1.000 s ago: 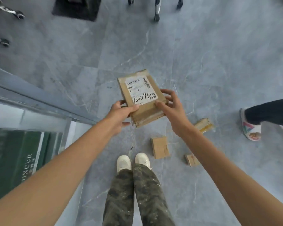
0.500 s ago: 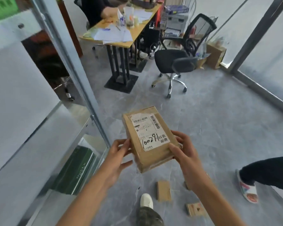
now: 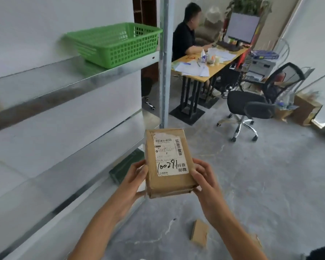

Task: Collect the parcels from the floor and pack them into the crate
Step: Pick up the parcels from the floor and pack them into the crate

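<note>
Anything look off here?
Held parcel: label's top edge looks torn, near end crumpled. Small parcel lies loose on the floor, not in the crate.

Black office chair [image 3: 245, 104] near a cluttered desk [image 3: 225, 63].

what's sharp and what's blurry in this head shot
Head view: the parcel, held by the left hand and right hand, is sharpest, its label readable. Head view: the green crate and metal shelf look soft and smeared. Head view: even light, no hard shadows; the floor parcel is blurred.
</note>
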The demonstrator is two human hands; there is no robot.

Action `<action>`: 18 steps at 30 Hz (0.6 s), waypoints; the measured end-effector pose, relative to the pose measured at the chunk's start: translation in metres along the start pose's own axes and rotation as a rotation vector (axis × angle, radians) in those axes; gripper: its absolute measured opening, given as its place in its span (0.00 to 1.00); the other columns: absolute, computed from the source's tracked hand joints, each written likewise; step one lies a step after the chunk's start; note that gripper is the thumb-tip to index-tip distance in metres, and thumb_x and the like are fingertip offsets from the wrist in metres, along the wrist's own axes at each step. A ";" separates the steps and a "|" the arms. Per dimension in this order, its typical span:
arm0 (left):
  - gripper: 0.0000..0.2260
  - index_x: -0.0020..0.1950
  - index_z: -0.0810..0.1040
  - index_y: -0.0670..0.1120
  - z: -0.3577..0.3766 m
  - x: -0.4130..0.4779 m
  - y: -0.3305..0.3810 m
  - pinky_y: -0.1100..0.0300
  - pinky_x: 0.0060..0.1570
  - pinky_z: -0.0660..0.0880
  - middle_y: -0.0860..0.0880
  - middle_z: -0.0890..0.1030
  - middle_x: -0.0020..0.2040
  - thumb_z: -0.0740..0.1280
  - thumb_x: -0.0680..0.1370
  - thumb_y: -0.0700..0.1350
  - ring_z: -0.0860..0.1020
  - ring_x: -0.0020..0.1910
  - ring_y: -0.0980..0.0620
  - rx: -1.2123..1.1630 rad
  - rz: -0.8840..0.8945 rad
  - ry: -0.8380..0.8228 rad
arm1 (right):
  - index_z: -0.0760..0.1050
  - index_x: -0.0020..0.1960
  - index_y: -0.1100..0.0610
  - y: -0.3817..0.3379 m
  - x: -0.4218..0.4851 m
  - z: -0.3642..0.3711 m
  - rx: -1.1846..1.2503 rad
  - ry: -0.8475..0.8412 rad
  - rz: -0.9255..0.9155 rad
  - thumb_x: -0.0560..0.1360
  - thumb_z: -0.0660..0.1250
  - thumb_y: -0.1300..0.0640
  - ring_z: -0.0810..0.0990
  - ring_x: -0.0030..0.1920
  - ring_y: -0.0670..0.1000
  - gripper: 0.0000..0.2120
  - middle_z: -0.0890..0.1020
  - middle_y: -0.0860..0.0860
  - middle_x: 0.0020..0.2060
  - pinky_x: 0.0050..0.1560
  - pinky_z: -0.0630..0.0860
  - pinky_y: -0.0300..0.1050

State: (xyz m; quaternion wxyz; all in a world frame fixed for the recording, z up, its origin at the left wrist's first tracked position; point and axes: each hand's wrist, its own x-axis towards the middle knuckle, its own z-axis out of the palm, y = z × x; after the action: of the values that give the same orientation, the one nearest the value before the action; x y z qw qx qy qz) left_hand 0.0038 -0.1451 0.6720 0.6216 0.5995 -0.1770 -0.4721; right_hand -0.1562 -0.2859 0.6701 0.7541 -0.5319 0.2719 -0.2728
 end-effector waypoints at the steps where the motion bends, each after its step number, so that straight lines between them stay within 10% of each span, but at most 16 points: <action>1: 0.37 0.69 0.62 0.63 0.007 -0.017 -0.001 0.45 0.64 0.70 0.58 0.73 0.67 0.68 0.63 0.71 0.70 0.67 0.55 0.077 0.010 -0.016 | 0.72 0.61 0.52 -0.001 -0.007 0.000 0.001 -0.047 0.011 0.73 0.65 0.55 0.77 0.50 0.45 0.16 0.79 0.53 0.52 0.47 0.74 0.45; 9: 0.37 0.71 0.39 0.70 0.056 -0.149 -0.043 0.58 0.69 0.63 0.69 0.61 0.70 0.62 0.73 0.62 0.62 0.69 0.63 0.165 0.007 0.179 | 0.73 0.59 0.52 -0.002 -0.071 -0.009 -0.086 -0.376 0.073 0.70 0.67 0.52 0.79 0.51 0.44 0.19 0.81 0.51 0.52 0.47 0.75 0.43; 18: 0.41 0.73 0.54 0.64 0.039 -0.299 -0.108 0.61 0.63 0.69 0.64 0.69 0.67 0.72 0.66 0.61 0.66 0.68 0.64 0.198 0.091 0.544 | 0.73 0.55 0.57 0.027 -0.188 0.030 -0.019 -0.592 0.203 0.69 0.67 0.58 0.79 0.47 0.45 0.15 0.80 0.54 0.49 0.45 0.73 0.44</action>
State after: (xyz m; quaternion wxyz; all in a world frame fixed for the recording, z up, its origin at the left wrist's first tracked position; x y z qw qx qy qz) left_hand -0.2140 0.0891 0.6849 0.6051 0.7534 -0.0756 -0.2460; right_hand -0.2635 -0.1270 0.6759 0.8189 -0.5655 0.0948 -0.0265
